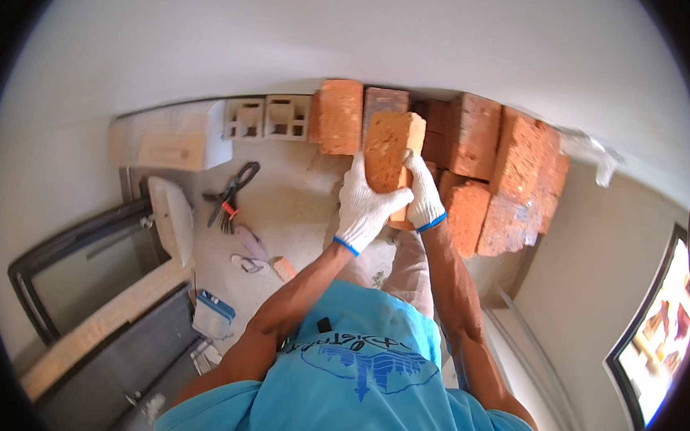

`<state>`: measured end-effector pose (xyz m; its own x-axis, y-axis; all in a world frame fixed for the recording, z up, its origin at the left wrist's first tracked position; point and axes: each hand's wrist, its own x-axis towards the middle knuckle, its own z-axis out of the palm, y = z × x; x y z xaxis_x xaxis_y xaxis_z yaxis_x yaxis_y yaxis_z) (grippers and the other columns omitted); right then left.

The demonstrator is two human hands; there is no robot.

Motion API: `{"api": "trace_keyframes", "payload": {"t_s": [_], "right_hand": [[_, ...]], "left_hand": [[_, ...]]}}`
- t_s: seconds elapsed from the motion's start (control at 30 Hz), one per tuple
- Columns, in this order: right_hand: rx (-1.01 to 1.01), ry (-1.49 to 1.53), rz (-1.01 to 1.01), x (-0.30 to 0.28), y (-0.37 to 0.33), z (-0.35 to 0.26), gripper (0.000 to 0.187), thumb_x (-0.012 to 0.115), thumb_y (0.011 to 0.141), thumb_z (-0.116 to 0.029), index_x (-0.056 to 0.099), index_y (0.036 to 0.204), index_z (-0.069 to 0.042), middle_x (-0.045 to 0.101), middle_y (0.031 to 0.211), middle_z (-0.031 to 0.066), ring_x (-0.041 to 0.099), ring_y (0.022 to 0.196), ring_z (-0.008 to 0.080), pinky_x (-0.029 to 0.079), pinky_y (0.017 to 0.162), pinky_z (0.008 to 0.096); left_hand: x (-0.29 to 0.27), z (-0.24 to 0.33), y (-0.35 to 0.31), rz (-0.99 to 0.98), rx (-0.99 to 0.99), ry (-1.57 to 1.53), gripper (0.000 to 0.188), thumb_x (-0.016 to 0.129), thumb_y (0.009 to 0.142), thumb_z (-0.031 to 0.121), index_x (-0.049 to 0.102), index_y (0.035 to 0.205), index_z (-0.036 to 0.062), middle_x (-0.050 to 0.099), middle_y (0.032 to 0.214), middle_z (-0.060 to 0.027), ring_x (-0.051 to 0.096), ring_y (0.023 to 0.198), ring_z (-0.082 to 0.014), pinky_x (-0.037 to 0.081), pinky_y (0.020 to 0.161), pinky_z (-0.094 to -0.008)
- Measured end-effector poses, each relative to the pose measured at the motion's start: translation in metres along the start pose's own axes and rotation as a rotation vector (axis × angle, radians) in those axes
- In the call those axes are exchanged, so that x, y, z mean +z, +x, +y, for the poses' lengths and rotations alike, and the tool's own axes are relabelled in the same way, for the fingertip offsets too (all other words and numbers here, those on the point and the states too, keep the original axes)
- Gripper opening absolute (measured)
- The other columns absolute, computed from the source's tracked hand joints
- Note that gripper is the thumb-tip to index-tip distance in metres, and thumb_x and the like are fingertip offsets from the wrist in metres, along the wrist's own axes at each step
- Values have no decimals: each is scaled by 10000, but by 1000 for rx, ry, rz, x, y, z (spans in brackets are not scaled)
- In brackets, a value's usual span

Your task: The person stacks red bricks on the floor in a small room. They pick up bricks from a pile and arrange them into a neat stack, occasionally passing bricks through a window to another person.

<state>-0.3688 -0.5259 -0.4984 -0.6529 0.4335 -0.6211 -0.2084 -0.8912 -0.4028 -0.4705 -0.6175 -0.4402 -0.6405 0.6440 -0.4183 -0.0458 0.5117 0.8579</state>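
Between my two gloved hands I hold an orange-red brick (386, 146), raised in front of me. My left hand (366, 205), in a white knit glove with a blue cuff, is closed around the brick's left and lower side. On its right side my right hand (423, 190), gloved the same way, grips it with the thumb over the near face. Just behind and to the right stand stacked bricks (476, 136), several of them rough and orange. Another upright brick (341, 117) stands against the wall to the left of the held one.
Hollow concrete blocks (286, 117) and a white box (181, 135) line the wall at far left. On the floor lie a black tool with red parts (230, 197), slippers (249, 263) and a brick piece (283, 269). A framed glass panel (89, 266) leans at left; long white strips (535, 362) lie at right.
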Motion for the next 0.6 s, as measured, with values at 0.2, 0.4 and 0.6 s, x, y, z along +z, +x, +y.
{"api": "trace_keyframes", "payload": {"t_s": [0.2, 0.4, 0.6], "right_hand": [[-179, -12, -30, -28, -95, -45, 678, 742, 920, -257, 499, 1502, -9, 653, 1353, 113, 646, 1203, 213, 542, 1045, 384], [-337, 238, 235, -106, -210, -70, 726, 793, 836, -225, 529, 1472, 6, 654, 1378, 202, 663, 1218, 355, 575, 1042, 530], [-497, -275, 686, -154, -272, -120, 668, 703, 818, -260, 563, 1434, -41, 654, 1197, 48, 633, 1023, 159, 538, 899, 354]], "left_hand": [[8, 22, -55, -315, 113, -385, 732, 875, 873, 218, 529, 1477, -9, 676, 1318, -185, 641, 1213, -203, 517, 1057, -374], [-19, -37, 51, -57, 83, 127, 652, 760, 994, 343, 558, 1467, -58, 611, 1455, -210, 591, 1334, -279, 458, 1125, -399], [-38, -125, 142, 307, 9, 723, 986, 812, 853, 571, 471, 1524, -67, 564, 1437, -355, 566, 1333, -474, 463, 1125, -509]]}}
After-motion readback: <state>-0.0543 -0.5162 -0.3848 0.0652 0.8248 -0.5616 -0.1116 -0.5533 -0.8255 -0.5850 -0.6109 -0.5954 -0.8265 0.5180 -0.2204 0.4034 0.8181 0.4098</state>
